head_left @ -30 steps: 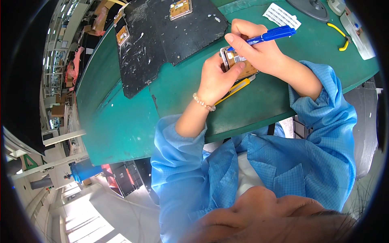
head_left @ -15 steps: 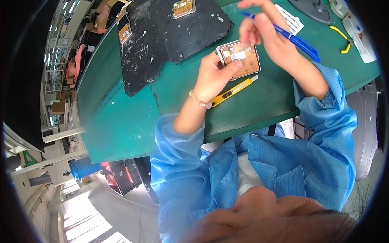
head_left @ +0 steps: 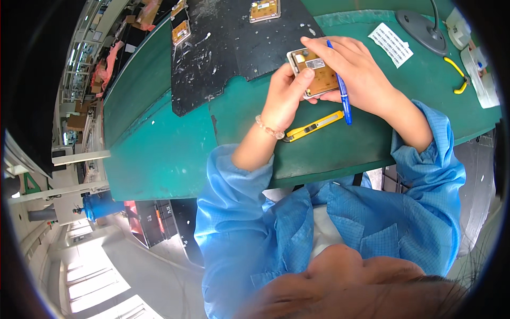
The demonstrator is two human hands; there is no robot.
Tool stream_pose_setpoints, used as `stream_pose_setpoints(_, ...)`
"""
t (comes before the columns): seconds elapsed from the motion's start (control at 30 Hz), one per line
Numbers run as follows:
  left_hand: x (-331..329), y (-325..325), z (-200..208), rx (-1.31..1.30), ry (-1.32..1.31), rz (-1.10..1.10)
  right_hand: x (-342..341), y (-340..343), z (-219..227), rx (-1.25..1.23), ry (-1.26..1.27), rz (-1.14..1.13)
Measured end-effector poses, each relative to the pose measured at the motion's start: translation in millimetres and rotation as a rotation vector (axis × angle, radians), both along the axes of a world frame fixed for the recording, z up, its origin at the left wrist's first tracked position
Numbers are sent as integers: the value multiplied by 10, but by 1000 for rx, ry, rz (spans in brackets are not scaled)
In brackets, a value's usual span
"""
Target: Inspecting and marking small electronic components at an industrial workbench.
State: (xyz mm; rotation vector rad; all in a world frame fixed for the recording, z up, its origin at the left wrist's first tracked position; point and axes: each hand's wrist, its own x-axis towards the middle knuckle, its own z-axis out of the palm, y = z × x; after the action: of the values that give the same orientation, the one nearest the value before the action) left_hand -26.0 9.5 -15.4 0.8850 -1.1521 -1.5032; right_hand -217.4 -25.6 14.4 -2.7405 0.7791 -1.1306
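A square brown circuit board in a pale frame [head_left: 323, 84], with a white label on its face, is held above the green table. My left hand [head_left: 283, 97] is closed on its left side, thumb lying across the front. Around the right side curls my right hand [head_left: 363, 73], which also keeps a blue pen [head_left: 344, 98] between its fingers, slanting down past the board. Part of the board is hidden under the right fingers. Just below the hands, a yellow utility knife [head_left: 314, 126] lies on the table.
Similar framed boards [head_left: 264, 9] [head_left: 181, 33] rest on a black mat [head_left: 212, 74] at the far left. A white label sheet [head_left: 391, 44], a round black stand base [head_left: 421, 33], a yellow-handled tool [head_left: 457, 77] and a white tray [head_left: 482, 85] are at the right.
My right hand has come down from above the board and now grips its right side. The pen has swung from pointing outward to hanging downward. The left hand still holds the board.
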Motion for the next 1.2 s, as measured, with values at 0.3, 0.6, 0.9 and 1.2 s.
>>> stream_pose_setpoints(0.3, -89, 19, 65, -4, 245, -74, 45, -7, -25, 502, -464, 237)
stream_pose_setpoints(0.6, -105, 76, 145, 175, 567, -155, 129, -13, -69, 831, -739, 462)
stream_pose_setpoints(0.9, -77, 40, 121, 140, 526, -60, 134, -63, -104, 758, -688, 457)
stream_pose_setpoints(1.2, -89, 45, 103, 168, 587, -124, 132, -58, -128, 795, -771, 536)
